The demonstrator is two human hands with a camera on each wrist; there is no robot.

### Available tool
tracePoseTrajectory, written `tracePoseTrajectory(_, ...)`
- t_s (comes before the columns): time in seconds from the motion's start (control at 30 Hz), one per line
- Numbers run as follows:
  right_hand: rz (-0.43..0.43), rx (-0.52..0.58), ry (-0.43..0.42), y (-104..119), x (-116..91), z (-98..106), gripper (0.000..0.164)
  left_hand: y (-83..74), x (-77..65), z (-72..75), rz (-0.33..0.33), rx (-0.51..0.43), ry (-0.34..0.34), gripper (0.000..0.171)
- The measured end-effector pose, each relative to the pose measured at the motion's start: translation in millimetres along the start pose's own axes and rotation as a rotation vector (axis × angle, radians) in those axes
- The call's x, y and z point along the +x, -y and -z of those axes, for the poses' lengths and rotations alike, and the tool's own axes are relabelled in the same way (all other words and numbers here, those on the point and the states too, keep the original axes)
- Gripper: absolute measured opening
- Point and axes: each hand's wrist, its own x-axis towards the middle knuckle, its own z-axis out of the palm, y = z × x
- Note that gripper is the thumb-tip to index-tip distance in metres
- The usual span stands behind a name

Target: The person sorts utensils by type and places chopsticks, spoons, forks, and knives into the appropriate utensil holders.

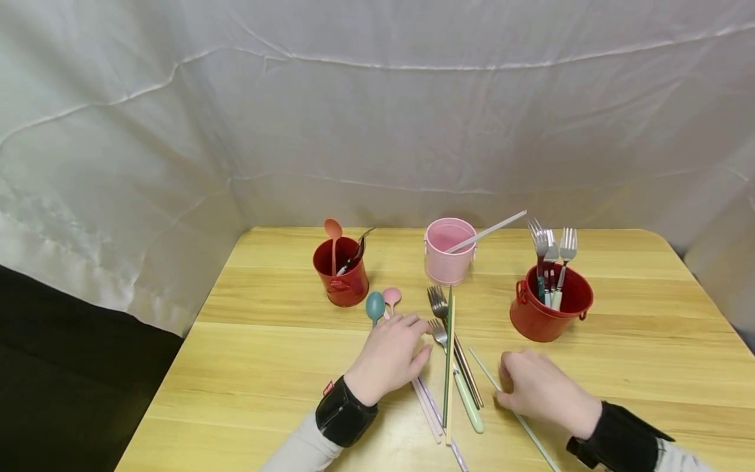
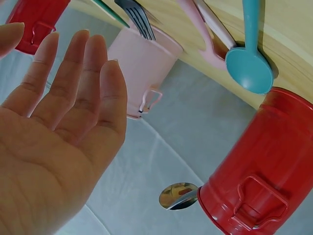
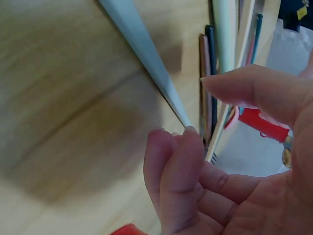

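My right hand [image 1: 537,387] is low over a pale blue chopstick [image 1: 525,426] lying on the wood. In the right wrist view its fingers [image 3: 178,166] bend with their tips at the chopstick, while the thumb stands apart. My left hand [image 1: 390,357] is spread palm-down above the loose cutlery, holding nothing. Beyond its fingers lie a teal spoon [image 1: 375,307] and a pink spoon [image 1: 392,297], their handles partly hidden. Between the hands are a green chopstick [image 1: 449,367], a cream chopstick [image 1: 451,413], dark-handled forks [image 1: 438,301] and a green-handled fork [image 1: 468,403].
A red bucket [image 1: 348,288] with spoons stands at back left. The pink bucket [image 1: 450,262] in the middle holds a pale chopstick [image 1: 495,227]. Several forks stand in the right red bucket [image 1: 542,321]. Lilac chopsticks [image 1: 429,410] lie near the left wrist; grey cloth [image 1: 377,131] hangs behind the table.
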Motion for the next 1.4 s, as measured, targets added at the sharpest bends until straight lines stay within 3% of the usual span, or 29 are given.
tracePoseTrajectory(0.43,-0.107,0.002,0.064,-1,1,-12,0.024,-1.5,4.8,3.3,0.018,-0.018,0.004,0.028)
tracePoseTrajectory(0.8,-0.106,-0.026,0.035,-3,2,-13,0.023,-2.3,6.0,2.3,0.009,-0.043,-0.020,0.026)
tracePoseTrajectory(1.13,-0.019,0.034,-0.098,-5,2,12,0.020,2.1,10.1,6.3,0.020,-0.057,-0.032,0.023)
tracePoseTrajectory(1.4,0.093,0.037,-0.321,-2,3,34,0.020,3.7,13.9,8.9,0.028,-0.059,-0.053,0.027)
